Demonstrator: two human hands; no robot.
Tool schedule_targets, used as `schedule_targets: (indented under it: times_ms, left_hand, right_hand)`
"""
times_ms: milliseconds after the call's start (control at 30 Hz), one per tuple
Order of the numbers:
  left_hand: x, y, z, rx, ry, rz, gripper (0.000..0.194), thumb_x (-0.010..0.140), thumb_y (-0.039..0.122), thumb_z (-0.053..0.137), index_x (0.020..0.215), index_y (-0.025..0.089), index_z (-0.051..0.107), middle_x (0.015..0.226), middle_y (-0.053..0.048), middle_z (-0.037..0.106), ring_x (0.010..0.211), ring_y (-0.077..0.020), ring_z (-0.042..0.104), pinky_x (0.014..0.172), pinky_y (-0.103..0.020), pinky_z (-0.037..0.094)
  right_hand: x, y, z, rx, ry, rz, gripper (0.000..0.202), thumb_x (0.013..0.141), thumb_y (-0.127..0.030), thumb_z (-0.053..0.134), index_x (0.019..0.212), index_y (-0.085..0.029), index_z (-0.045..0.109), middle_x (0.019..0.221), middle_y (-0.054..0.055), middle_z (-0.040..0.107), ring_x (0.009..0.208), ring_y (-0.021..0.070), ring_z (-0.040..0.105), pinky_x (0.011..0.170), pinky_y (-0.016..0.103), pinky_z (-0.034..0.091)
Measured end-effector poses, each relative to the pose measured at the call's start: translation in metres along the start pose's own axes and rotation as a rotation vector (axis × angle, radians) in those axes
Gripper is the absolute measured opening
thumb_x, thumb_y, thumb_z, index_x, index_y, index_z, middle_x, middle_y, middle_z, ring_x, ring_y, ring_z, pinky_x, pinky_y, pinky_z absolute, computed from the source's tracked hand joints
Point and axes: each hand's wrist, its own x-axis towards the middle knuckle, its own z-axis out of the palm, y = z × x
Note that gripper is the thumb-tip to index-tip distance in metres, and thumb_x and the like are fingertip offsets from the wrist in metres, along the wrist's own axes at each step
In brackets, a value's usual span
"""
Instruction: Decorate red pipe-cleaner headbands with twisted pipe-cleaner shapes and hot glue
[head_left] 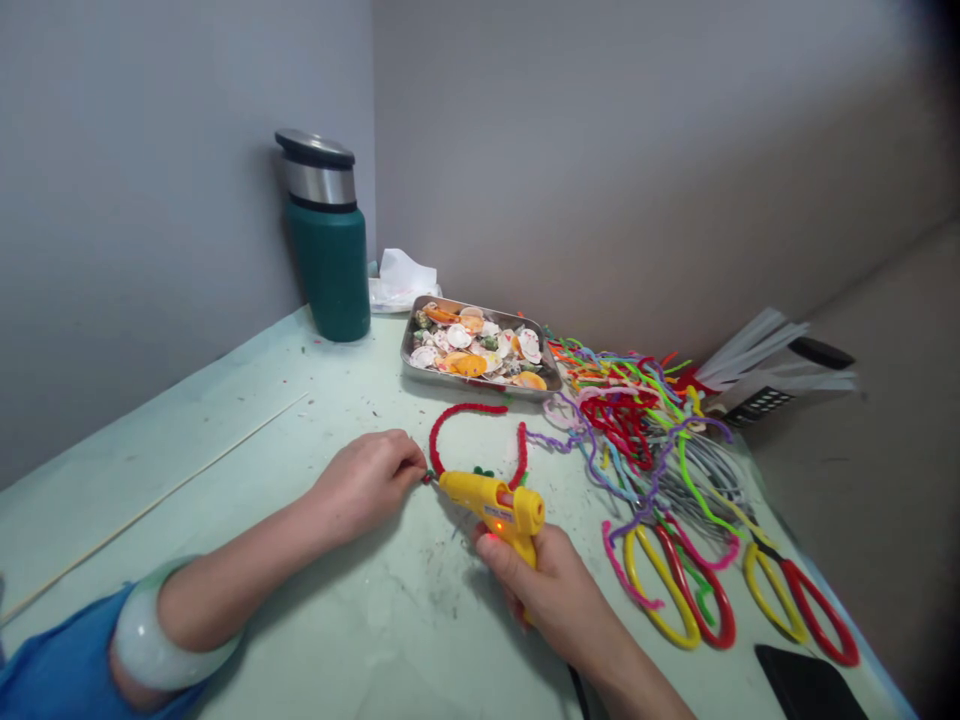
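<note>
My right hand [544, 585] grips a yellow hot glue gun [487, 497], its small light glowing red and its nozzle pointing left. At the nozzle tip, my left hand [367, 485] pinches a small dark green and red piece [428, 477], too small to make out fully. Behind the gun lies a curved red pipe cleaner [437, 430] on the table. A short red pipe cleaner [522, 452] stands out beside it, and a bit of green fuzzy material [484, 471] shows just above the gun. The gun's body hides part of these.
A metal tray [480, 384] of seashells sits behind my hands. Tangled colourful pipe cleaners [622, 410] lie to the right, with two pairs of red-and-yellow scissors [679, 590]. A green bottle [330, 265] stands at the back left, a thin stick [161, 500] at left, and a black object [806, 685] at front right.
</note>
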Motion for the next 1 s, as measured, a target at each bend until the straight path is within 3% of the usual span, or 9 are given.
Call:
schedule_targets:
  times_ms: [300,1000]
  left_hand:
    - [-0.0004,0.0011,0.0002,-0.005,0.001,0.010,0.022,0.082,0.025,0.046,0.078,0.019,0.067,0.082,-0.004,0.067,0.075,-0.0175,0.059,0.067,-0.026,0.042]
    - [-0.0002,0.0010,0.0003,-0.004,0.012,-0.023,0.021,0.081,0.025,0.047,0.077,0.020,0.067,0.081,-0.004,0.068,0.074,-0.0177,0.060,0.065,-0.026,0.043]
  right_hand:
    - [-0.0008,-0.0041,0.0013,-0.027,0.018,0.005,0.031,0.083,-0.046,0.053,0.085,-0.016,0.060,0.047,-0.007,0.043,0.046,0.0096,0.041,0.049,0.021,0.036]
    - [-0.0010,-0.0053,0.0026,-0.024,0.043,-0.026,0.031,0.082,-0.046,0.054,0.083,-0.016,0.063,0.048,-0.005,0.043,0.049,0.0112,0.045,0.048,0.021,0.038]
